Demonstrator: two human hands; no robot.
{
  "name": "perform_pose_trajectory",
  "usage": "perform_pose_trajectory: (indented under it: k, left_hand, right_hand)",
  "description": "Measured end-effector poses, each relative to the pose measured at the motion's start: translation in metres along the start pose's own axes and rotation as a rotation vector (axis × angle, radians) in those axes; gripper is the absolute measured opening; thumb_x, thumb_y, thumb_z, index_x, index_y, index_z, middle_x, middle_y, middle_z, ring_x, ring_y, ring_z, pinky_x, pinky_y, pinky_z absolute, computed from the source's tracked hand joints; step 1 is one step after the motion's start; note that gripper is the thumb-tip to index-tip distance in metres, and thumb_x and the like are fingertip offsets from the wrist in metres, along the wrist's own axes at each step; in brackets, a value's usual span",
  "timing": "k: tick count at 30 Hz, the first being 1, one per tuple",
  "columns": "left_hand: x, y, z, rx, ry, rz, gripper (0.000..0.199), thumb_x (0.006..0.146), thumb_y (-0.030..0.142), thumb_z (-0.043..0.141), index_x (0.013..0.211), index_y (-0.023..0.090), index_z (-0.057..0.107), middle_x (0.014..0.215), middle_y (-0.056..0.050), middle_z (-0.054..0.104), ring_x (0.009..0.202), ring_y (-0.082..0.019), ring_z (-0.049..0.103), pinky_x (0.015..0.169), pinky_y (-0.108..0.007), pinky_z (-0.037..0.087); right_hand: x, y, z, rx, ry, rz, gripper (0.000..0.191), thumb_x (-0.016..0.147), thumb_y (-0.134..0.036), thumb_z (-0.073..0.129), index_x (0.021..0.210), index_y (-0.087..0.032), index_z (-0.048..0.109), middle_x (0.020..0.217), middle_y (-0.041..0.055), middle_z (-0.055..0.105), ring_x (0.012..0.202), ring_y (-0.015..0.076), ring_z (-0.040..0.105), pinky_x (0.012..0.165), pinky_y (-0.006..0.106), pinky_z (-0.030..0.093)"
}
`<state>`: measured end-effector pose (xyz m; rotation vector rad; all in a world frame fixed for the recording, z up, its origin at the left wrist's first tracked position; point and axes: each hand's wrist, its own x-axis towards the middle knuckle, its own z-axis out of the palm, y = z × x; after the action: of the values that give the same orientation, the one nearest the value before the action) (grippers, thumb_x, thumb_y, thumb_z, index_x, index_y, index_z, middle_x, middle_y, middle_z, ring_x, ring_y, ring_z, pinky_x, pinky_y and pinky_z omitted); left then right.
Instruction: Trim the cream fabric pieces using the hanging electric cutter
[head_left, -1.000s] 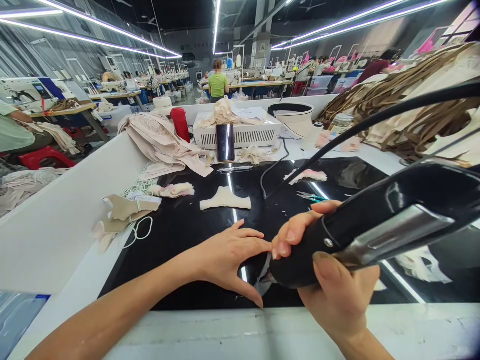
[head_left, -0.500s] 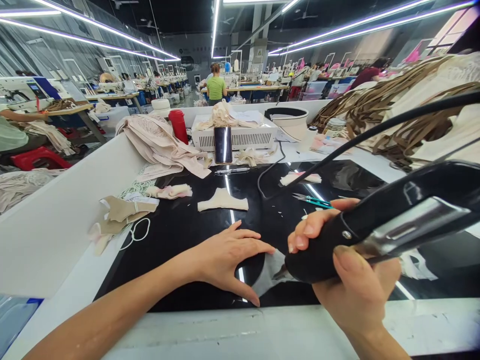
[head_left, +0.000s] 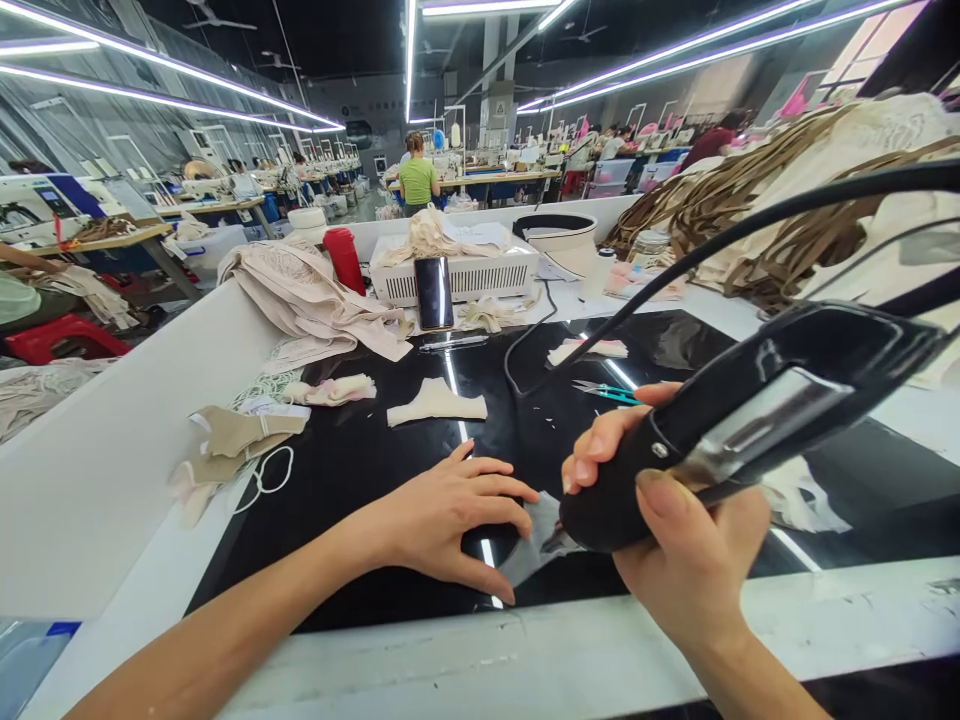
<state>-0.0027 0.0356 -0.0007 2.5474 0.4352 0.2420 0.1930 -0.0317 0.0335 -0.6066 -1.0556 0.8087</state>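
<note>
A small sheer greyish-white piece of fabric (head_left: 529,565) lies on the glossy black work surface (head_left: 337,590). My left hand (head_left: 457,515) spreads open at its left, with the index fingertip and thumb at its edges. In my right hand (head_left: 675,530) is a thick black corded hand tool (head_left: 750,400) with a silver lever along its side. The fingers wrap round its body, and its narrow metal tip (head_left: 553,540) points down at the fabric's right part. Whether the tip touches the fabric I cannot tell. Part of the fabric's right edge is hidden by the tool.
A cream cut piece (head_left: 435,402) lies beyond my left hand. Teal thread snips (head_left: 611,392) are behind my right hand. The black cable (head_left: 720,255) arches rightward. A phone (head_left: 433,293) leans against a white vented box (head_left: 472,280). Fabric heaps (head_left: 307,290) flank the surface.
The view has swung slightly right, so things appear further left. The tool has shifted a little left with my right hand. My left hand stays at the fabric.
</note>
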Motion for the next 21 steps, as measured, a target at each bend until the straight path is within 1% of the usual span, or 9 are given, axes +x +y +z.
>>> perform_pose_trajectory:
  k: [5, 9, 14, 19, 21]
  left_hand:
    - [0.0, 0.0, -0.001, 0.026, -0.013, -0.016, 0.045, 0.084, 0.053, 0.08, 0.121, 0.032, 0.067, 0.151, -0.005, 0.056, 0.147, -0.036, 0.041, 0.122, -0.071, 0.01]
    - [0.0, 0.001, -0.002, 0.029, -0.022, -0.005, 0.049, 0.084, 0.053, 0.08, 0.125, 0.032, 0.066, 0.151, -0.005, 0.055, 0.147, -0.037, 0.04, 0.122, -0.072, 0.008]
    - [0.001, 0.001, -0.002, 0.028, -0.029, -0.004, 0.055, 0.084, 0.052, 0.079, 0.134, 0.035, 0.063, 0.152, -0.004, 0.055, 0.148, -0.036, 0.039, 0.123, -0.071, 0.009]
    - [0.002, 0.0, -0.002, 0.023, -0.038, -0.006, 0.056, 0.085, 0.052, 0.079, 0.136, 0.034, 0.062, 0.154, -0.005, 0.053, 0.149, -0.036, 0.037, 0.123, -0.071, 0.008]
    - [0.001, -0.001, -0.001, 0.028, -0.038, -0.005, 0.055, 0.085, 0.052, 0.079, 0.134, 0.033, 0.063, 0.154, -0.005, 0.053, 0.149, -0.036, 0.037, 0.123, -0.071, 0.008]
  right_hand:
    - [-0.001, 0.0, 0.007, 0.033, 0.016, -0.008, 0.04, 0.086, -0.038, 0.08, 0.119, -0.028, 0.06, 0.086, -0.0021, 0.064, 0.067, 0.0153, 0.063, 0.059, 0.031, 0.056]
    - [-0.002, 0.004, 0.012, 0.04, 0.004, -0.004, 0.042, 0.087, -0.039, 0.08, 0.121, -0.028, 0.059, 0.087, -0.0019, 0.065, 0.066, 0.0155, 0.063, 0.06, 0.032, 0.055]
    - [-0.007, 0.008, 0.014, 0.039, -0.008, 0.028, 0.04, 0.087, -0.039, 0.079, 0.121, -0.029, 0.058, 0.087, -0.0013, 0.066, 0.062, 0.0147, 0.06, 0.054, 0.03, 0.052]
    - [-0.008, 0.009, 0.015, -0.007, 0.01, 0.014, 0.038, 0.09, -0.036, 0.076, 0.121, -0.029, 0.057, 0.088, -0.0016, 0.065, 0.066, 0.0161, 0.063, 0.064, 0.035, 0.057]
    - [-0.008, 0.009, 0.015, -0.001, 0.014, 0.022, 0.04, 0.088, -0.037, 0.078, 0.121, -0.029, 0.057, 0.088, -0.0015, 0.065, 0.067, 0.0161, 0.063, 0.063, 0.034, 0.057]
